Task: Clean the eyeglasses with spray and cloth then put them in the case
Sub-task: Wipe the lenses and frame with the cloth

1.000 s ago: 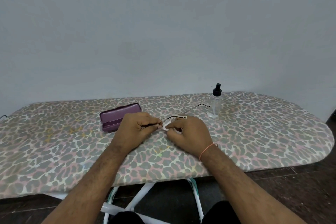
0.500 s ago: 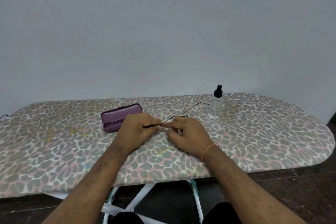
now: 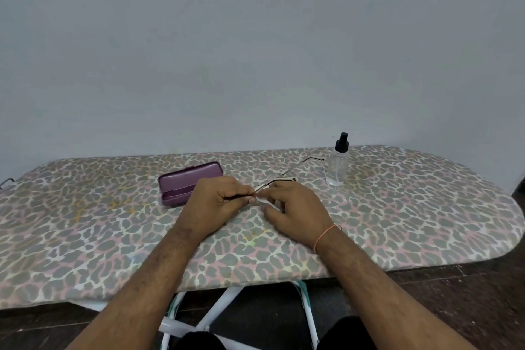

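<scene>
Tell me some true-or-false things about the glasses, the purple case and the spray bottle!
1. Both hands, left hand and right hand, hold the eyeglasses. True.
2. The purple case is right of the hands. False: it lies to their left.
3. The spray bottle stands upright on the board. True.
4. The right hand holds the spray bottle. False: the bottle stands alone, untouched.
5. The eyeglasses are inside the case. False: they are in the hands.

Eyeglasses (image 3: pixel 279 180): lenses and front mostly hidden behind both hands; only thin wire parts show. Cloth (image 3: pixel 260 200): a pale sliver between the fingers, rest covered. Ironing board (image 3: pixel 397 221): left end cut by the picture's edge. Left-edge object (image 3: pixel 6 182): too small to identify.
</scene>
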Demonstrator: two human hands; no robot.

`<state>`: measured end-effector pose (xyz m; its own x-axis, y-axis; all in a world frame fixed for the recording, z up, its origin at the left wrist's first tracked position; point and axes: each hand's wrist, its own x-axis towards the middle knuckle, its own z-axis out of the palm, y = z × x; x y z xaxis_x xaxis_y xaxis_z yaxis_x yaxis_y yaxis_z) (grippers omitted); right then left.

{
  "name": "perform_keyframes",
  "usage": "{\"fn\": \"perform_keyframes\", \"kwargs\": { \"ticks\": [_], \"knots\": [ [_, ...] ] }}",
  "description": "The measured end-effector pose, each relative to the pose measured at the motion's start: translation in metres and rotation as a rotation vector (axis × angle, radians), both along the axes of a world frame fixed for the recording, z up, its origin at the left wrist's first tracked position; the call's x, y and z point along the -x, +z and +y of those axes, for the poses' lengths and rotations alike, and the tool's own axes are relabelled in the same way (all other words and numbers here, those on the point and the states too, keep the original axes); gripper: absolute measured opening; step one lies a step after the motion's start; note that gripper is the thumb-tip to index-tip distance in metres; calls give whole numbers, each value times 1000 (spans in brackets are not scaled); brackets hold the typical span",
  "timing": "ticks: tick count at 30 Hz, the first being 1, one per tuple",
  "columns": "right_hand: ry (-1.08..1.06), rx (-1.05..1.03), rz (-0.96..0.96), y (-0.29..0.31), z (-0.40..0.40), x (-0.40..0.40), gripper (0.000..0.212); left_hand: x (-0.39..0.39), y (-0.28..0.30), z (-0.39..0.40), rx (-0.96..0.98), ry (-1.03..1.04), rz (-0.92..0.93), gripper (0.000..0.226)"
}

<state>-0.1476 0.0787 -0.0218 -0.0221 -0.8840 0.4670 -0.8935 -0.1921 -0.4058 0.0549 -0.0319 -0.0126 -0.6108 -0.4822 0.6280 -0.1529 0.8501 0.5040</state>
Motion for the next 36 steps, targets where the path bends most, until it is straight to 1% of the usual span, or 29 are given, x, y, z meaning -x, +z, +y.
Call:
{"fn": "perform_keyframes", "kwargs": {
  "ticks": [5, 8, 11, 12, 14, 16, 18, 19, 21, 22, 26, 29, 32, 36],
  "knots": [
    [-33, 25, -67, -3, -1, 2, 26, 0, -1, -4, 13, 30, 4, 18],
    [-89, 27, -46, -4, -1, 2, 26, -1, -1, -5, 4, 41, 8, 17],
    [-135, 37, 17, -6, -3, 4, 26, -1, 0, -8, 13, 26, -10, 17],
    [-150, 41, 7, -5, -3, 4, 24, -1, 0, -8, 19, 17, -12, 16],
    [-185, 56, -113, -3, -3, 7, 19, -1, -1, -9, -11, 11, -10, 16],
    [-254, 93, -335, -1, 0, 13, 11, -2, -1, -8, -58, 11, -14, 16],
    [-340, 153, -516, -2, 3, 18, 13, -2, -2, -8, -81, 11, -23, 16],
    [-381, 171, -560, -2, 4, 19, 16, -2, -1, -8, -84, 13, -25, 16],
    [-445, 183, -516, 0, 6, 20, 20, -3, -1, -7, -82, 17, -22, 17],
    [-464, 181, -441, 1, 6, 19, 22, -3, -1, -7, -80, 20, -22, 18],
    [-465, 111, -30, 7, 3, 14, 25, -4, 0, -5, -80, 23, -11, 18],
    [-454, 27, 126, 10, 1, 18, 26, -4, 0, -4, -88, 15, -1, 18],
    [-418, -42, 166, 11, 0, 23, 27, -4, 0, -4, -86, 7, 5, 16],
    [-277, -67, 87, 9, -2, 25, 28, -3, 1, -5, -67, -3, 13, 17]
  ]
}}
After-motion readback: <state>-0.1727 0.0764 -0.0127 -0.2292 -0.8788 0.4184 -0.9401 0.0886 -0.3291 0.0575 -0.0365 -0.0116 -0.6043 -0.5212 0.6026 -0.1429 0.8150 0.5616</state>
